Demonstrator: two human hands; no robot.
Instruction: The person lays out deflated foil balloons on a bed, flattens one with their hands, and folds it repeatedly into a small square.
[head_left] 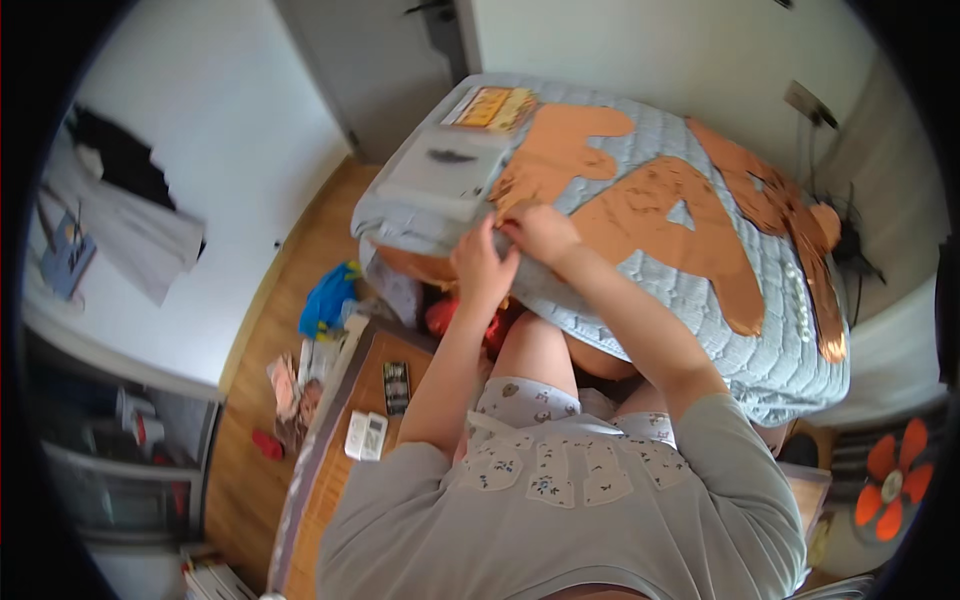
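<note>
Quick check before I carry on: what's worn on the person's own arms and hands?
The shirt's sleeves are short, loose and plain grey, leaving both forearms bare. The left hand and right hand are ungloved. No watch or bracelet shows; rings are too small to tell.

Coppery foil shapes (732,285) are gleaming where creased; the quilted cloth cover (780,382) is looking matt, the wooden floor (268,345) smooth.

White walls (220,150) meet a wooden floor (262,385); a grey door (375,80) stands beyond the quilted bed (770,378).
</note>
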